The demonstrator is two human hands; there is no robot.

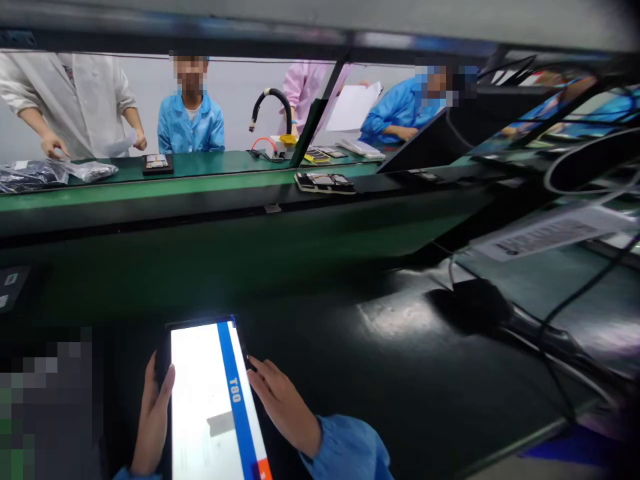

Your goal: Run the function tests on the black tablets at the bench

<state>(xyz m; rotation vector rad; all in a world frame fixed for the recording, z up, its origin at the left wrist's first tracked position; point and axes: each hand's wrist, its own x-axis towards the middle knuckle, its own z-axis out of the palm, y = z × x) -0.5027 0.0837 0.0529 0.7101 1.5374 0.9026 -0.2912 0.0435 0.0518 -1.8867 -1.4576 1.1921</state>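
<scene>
Tablet [200,400] at lower left of centre in the head view, long axis running away from the wearer, near end cut off by the frame edge. Screen lit, mostly white; blue band near its right side carries "T80" turned sideways, with an orange-red patch at the bottom. Left hand [154,420] gripping the left edge, thumb laid along the front border; right hand [285,403] gripping the right edge, fingers extended against the frame. Fingers behind the tablet hidden; cannot tell whether it rests on the dark worktop [320,380] or is held clear of it. Blue sleeve [347,447] at the right wrist. Worktop to the right: bright glare, then a blurred black object [475,307] among cables, identity unclear; white printed label [545,233] above it. Dark flat item [13,287] with two pale stickers at the left edge. Beyond the worktop, a black ledge [215,203] bears an opened device [324,183]. Farther bench [215,160], green: small device [157,164] on it, plastic-bagged items [95,171] to the left, curved black tube [273,95] standing near the middle. Behind it, left to right: person in a white coat [85,100], person in a blue smock [190,130], pink sleeve [295,90] near a white sheet [353,107], second blue-clad person [395,113] leaning forward, partly behind a tilted black panel [465,123].
</scene>
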